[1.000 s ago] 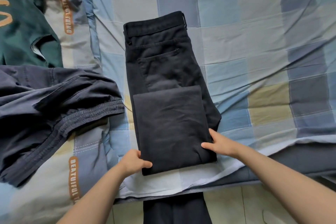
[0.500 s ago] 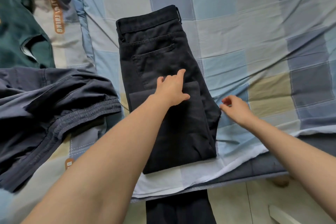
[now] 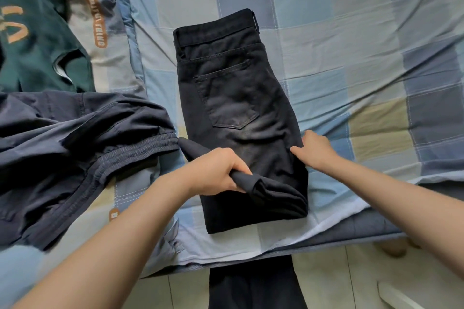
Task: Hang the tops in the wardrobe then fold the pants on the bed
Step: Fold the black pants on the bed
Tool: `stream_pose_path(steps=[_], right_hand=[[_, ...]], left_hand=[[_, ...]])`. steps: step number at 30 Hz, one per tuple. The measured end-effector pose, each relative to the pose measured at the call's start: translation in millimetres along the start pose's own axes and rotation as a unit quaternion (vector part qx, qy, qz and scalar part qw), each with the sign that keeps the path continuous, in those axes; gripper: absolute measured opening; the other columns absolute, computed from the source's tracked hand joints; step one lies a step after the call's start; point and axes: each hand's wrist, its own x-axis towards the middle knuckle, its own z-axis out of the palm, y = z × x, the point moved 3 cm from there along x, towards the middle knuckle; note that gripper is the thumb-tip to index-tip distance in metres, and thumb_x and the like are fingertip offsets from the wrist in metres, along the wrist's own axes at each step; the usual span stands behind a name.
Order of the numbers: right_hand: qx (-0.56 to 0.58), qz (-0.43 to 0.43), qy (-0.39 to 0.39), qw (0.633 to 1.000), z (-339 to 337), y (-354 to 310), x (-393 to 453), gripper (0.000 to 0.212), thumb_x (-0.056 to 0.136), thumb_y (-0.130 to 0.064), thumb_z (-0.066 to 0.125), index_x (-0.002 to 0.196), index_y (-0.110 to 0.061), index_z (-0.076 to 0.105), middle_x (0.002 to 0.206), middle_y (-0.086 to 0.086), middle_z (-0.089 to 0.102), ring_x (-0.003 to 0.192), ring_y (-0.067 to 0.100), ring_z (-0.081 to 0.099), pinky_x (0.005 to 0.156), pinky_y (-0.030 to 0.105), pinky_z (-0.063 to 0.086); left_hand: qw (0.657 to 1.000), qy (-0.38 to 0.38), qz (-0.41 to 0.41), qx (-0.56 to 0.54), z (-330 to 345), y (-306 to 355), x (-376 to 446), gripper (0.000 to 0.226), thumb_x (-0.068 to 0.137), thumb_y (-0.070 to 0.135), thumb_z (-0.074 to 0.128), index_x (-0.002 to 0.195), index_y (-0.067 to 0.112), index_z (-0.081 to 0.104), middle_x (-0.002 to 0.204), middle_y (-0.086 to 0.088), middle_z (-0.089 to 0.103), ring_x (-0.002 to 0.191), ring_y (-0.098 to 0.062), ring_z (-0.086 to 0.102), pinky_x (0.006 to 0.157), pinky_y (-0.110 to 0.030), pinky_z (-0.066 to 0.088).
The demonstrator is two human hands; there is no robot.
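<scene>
The black pants (image 3: 233,108) lay on the checked bed (image 3: 351,45), waistband away from the person, near its front edge. The left hand (image 3: 213,170) gripped the bunched folded leg end, while the right hand (image 3: 315,149) pressed relaxed, spread fingers on the pants' right edge.

Both forearms (image 3: 120,241) are bare from wrist to frame edge, no sleeves showing. The left hand (image 3: 213,170) and right hand (image 3: 316,150) wear no gloves.
</scene>
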Motion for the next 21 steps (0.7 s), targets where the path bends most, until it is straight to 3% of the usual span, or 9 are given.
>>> stream_pose_path(steps=[3, 5, 8, 11, 13, 14, 16, 18, 21], right_hand=[[-0.099, -0.041, 0.044, 0.993, 16, -24, -20, 0.025, 0.09, -0.027, 0.054, 0.095, -0.009, 0.037, 0.103, 0.019, 0.06, 0.096, 0.04, 0.058, 0.065, 0.036, 0.037], [-0.105, -0.055, -0.015, 0.993, 30, -38, -22, 0.028, 0.092, -0.031, 0.055, 0.1, -0.008, 0.042, 0.109, 0.018, 0.061, 0.102, 0.038, 0.058, 0.07, 0.036, 0.04], [-0.004, -0.042, -0.163, 0.986, 44, -48, -12, 0.038, 0.096, -0.039, 0.048, 0.103, -0.003, 0.056, 0.106, 0.017, 0.06, 0.101, 0.028, 0.057, 0.079, 0.032, 0.041], [0.268, 0.081, -0.225, 0.933, 45, -41, 4, 0.05, 0.099, -0.05, 0.037, 0.125, -0.01, 0.055, 0.11, 0.008, 0.056, 0.105, 0.023, 0.056, 0.092, 0.034, 0.046], [0.379, 0.14, -0.287, 0.868, 42, -31, 8, 0.06, 0.095, -0.064, 0.034, 0.119, -0.016, 0.06, 0.095, 0.007, 0.057, 0.09, 0.023, 0.057, 0.072, 0.031, 0.047], [0.394, 0.151, -0.312, 0.851, 41, -24, 10, 0.064, 0.091, -0.071, 0.029, 0.099, -0.018, 0.063, 0.082, 0.007, 0.05, 0.075, 0.022, 0.05, 0.062, 0.028, 0.039], [0.408, 0.146, -0.329, 0.839, 38, -9, 13, 0.065, 0.085, -0.08, 0.022, 0.069, -0.022, 0.048, 0.067, 0.003, 0.031, 0.057, 0.017, 0.033, 0.055, 0.028, 0.027], [0.416, 0.128, -0.325, 0.84, 37, 1, 13, 0.064, 0.08, -0.082, 0.032, 0.072, -0.022, 0.052, 0.068, 0.001, 0.04, 0.061, 0.016, 0.04, 0.061, 0.029, 0.037], [0.389, 0.073, -0.315, 0.863, 39, 11, 9, 0.067, 0.063, -0.08, 0.059, 0.095, -0.023, 0.072, 0.092, 0.001, 0.064, 0.085, 0.017, 0.058, 0.079, 0.032, 0.047]], left_hand=[[0.998, 0.027, 0.001, -0.064, -9, 3, -11, 0.003, 0.082, 0.015, 0.075, 0.081, 0.017, 0.073, 0.067, 0.01, 0.065, 0.063, -0.004, 0.057, 0.071, -0.027, 0.046], [0.997, 0.047, 0.002, -0.067, -15, 6, -10, 0.009, 0.081, 0.016, 0.076, 0.075, 0.017, 0.069, 0.06, 0.01, 0.054, 0.057, -0.001, 0.045, 0.057, -0.019, 0.038], [0.996, 0.079, 0.007, -0.048, -22, 7, 1, 0.01, 0.08, 0.017, 0.077, 0.076, 0.021, 0.068, 0.062, 0.011, 0.057, 0.061, 0.0, 0.049, 0.063, -0.023, 0.042], [0.993, 0.114, 0.004, -0.013, -28, 7, 24, 0.014, 0.08, 0.023, 0.075, 0.076, 0.029, 0.063, 0.071, 0.01, 0.062, 0.075, -0.01, 0.059, 0.074, -0.035, 0.05], [0.99, 0.14, -0.008, 0.005, -33, 5, 44, 0.01, 0.081, 0.028, 0.073, 0.082, 0.029, 0.062, 0.08, 0.009, 0.063, 0.083, -0.016, 0.061, 0.079, -0.041, 0.051], [0.988, 0.154, -0.013, 0.015, -36, 3, 55, 0.009, 0.083, 0.029, 0.071, 0.089, 0.027, 0.065, 0.086, 0.008, 0.064, 0.088, -0.018, 0.061, 0.082, -0.043, 0.051], [0.983, 0.176, -0.03, 0.032, -39, -2, 75, 0.02, 0.086, 0.03, 0.069, 0.105, 0.024, 0.066, 0.1, 0.004, 0.066, 0.097, -0.021, 0.061, 0.087, -0.043, 0.05], [0.98, 0.191, -0.043, 0.047, -40, -5, 91, 0.028, 0.089, 0.031, 0.067, 0.116, 0.023, 0.063, 0.112, 0.0, 0.066, 0.104, -0.023, 0.059, 0.088, -0.043, 0.049], [0.974, 0.208, -0.049, 0.075, -36, -4, 104, 0.028, 0.09, 0.033, 0.065, 0.117, 0.026, 0.063, 0.112, -0.001, 0.066, 0.104, -0.026, 0.06, 0.084, -0.043, 0.049]])
